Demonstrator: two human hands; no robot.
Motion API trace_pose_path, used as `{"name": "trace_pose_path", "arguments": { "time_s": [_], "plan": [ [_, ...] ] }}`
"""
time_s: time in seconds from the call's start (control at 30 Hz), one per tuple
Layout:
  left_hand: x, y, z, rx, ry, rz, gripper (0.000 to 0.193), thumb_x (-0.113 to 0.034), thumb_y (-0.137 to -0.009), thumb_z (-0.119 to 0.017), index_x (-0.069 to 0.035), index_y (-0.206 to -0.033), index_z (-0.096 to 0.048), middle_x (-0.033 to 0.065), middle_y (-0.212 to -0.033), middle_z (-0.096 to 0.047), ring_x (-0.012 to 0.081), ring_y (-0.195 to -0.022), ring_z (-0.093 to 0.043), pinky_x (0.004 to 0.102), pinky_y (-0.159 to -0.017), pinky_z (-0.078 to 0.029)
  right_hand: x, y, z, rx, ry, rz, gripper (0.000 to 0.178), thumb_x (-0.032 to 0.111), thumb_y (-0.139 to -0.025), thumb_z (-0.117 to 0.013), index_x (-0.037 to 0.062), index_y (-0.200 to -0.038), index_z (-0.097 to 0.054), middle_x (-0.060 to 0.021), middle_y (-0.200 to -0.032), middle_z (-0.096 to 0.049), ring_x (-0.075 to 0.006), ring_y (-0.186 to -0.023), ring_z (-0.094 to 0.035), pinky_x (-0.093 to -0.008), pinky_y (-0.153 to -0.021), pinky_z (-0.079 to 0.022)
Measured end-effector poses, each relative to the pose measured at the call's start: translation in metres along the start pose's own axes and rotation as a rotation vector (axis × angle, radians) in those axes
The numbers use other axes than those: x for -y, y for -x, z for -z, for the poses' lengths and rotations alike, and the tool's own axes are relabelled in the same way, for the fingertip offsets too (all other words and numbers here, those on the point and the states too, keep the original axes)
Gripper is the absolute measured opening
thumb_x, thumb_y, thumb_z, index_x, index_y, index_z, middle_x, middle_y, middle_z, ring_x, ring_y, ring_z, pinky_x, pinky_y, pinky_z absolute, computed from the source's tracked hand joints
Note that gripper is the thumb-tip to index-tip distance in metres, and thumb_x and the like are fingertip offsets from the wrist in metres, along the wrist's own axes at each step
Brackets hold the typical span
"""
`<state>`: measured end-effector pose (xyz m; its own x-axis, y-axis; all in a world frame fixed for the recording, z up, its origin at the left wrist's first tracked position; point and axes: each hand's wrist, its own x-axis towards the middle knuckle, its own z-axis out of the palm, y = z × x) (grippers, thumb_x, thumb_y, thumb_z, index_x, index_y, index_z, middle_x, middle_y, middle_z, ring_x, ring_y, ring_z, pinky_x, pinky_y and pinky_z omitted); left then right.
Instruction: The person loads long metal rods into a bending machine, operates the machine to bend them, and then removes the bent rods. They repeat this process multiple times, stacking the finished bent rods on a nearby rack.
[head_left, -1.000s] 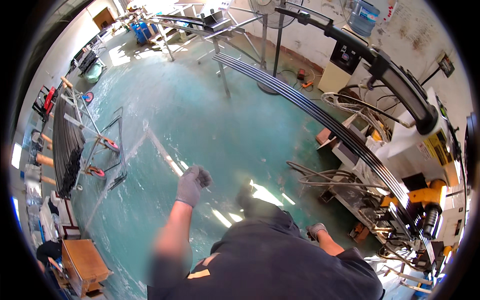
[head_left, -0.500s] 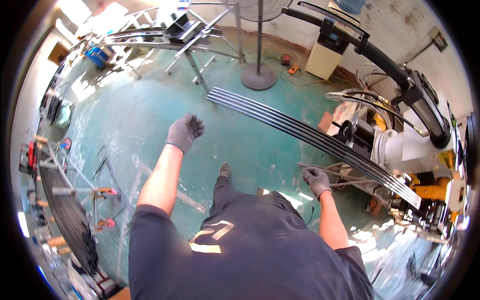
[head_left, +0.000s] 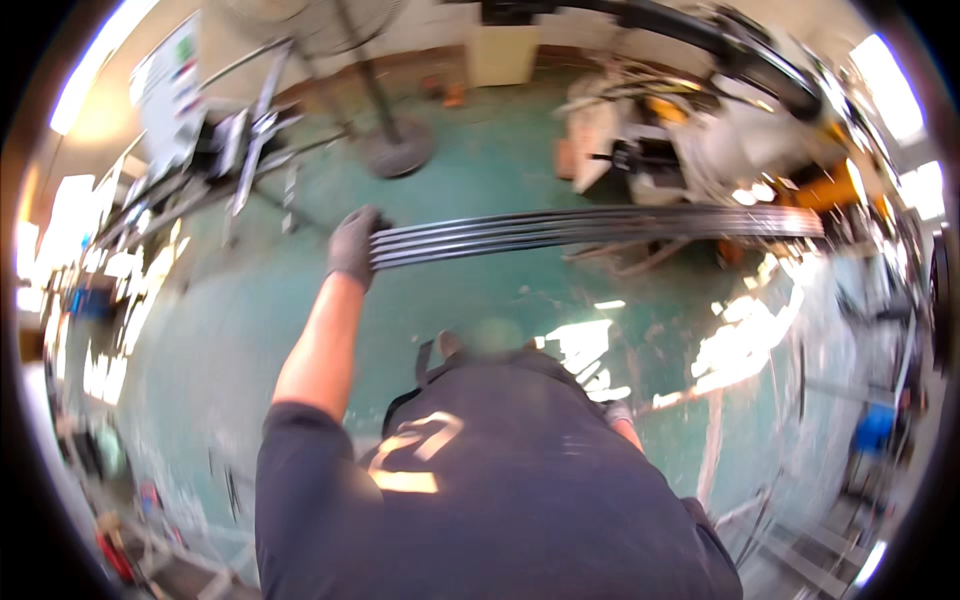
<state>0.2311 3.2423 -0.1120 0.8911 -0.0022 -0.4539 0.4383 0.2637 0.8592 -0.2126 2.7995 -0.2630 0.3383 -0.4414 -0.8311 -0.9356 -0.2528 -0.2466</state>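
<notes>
A bundle of several long, dark, shiny metal bars (head_left: 520, 232) runs side by side from my left hand to the right. My left hand (head_left: 352, 246), in a grey work glove, is at their left end, its fingers curled at the bars and partly hidden. Low beside my trunk is my right hand (head_left: 618, 412), also gloved. My dark shirt hides most of it, and its fingers cannot be made out. The bars' far right end is blurred, near yellow machinery (head_left: 818, 192).
A standing fan (head_left: 397, 150) is beyond the bars, with a metal frame (head_left: 235, 165) to its left. A black machine arm (head_left: 690, 32) reaches over hoses and equipment at the back right. Sunlit patches (head_left: 740, 340) mark the green floor (head_left: 480, 300).
The view has swung right, and the bars now lie nearly level across it. My left hand has come to their end. My right hand has dropped back beside my body.
</notes>
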Motion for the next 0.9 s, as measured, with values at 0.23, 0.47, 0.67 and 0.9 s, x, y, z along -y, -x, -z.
{"name": "trace_pose_path", "arguments": {
  "time_s": [0.23, 0.47, 0.67, 0.9],
  "plan": [
    [0.028, -0.027, 0.023, 0.014, 0.273, 0.114, 0.018, -0.019, -0.104, -0.064, -0.003, -0.111, -0.071, 0.0118, -0.103, -0.075, 0.0266, -0.098, -0.073, 0.0415, -0.090, -0.060, -0.030, 0.005, -0.019, -0.015, 0.134, -0.059, 0.049, 0.049, -0.096, -0.058, 0.0096, -0.110, -0.083, -0.0109, -0.100, -0.082, -0.0237, -0.084, -0.077, -0.0388, -0.084, -0.059],
    [0.015, -0.012, 0.009, 0.112, 0.214, 0.164, 0.053, -0.039, -0.108, -0.063, 0.007, -0.135, -0.059, 0.0161, -0.119, -0.070, 0.0292, -0.107, -0.070, 0.0448, -0.095, -0.059, -0.025, 0.034, 0.012, -0.234, -0.169, -0.065, 0.052, 0.049, -0.091, -0.065, 0.0059, -0.116, -0.082, -0.0169, -0.115, -0.080, -0.0333, -0.113, -0.074, -0.0416, -0.102, -0.055],
    [0.009, -0.001, -0.004, 0.311, 0.115, 0.245, 0.054, -0.046, -0.107, -0.060, 0.005, -0.125, -0.065, 0.0130, -0.103, -0.075, 0.0270, -0.088, -0.074, 0.0415, -0.078, -0.061, -0.056, 0.047, 0.011, -0.235, -0.110, -0.091, 0.055, 0.051, -0.093, -0.064, 0.0059, -0.120, -0.080, -0.0173, -0.115, -0.080, -0.0310, -0.112, -0.075, -0.0431, -0.099, -0.056],
    [0.049, -0.035, 0.071, 0.417, 0.242, 0.099, 0.043, -0.036, -0.111, -0.050, 0.002, -0.110, -0.070, 0.0131, -0.111, -0.076, 0.0282, -0.105, -0.070, 0.0476, -0.102, -0.055, -0.075, 0.047, 0.033, -0.065, 0.023, -0.075, 0.060, 0.055, -0.097, -0.058, 0.0050, -0.122, -0.079, -0.0227, -0.130, -0.073, -0.0360, -0.122, -0.070, -0.0450, -0.103, -0.054]
  ]
}}
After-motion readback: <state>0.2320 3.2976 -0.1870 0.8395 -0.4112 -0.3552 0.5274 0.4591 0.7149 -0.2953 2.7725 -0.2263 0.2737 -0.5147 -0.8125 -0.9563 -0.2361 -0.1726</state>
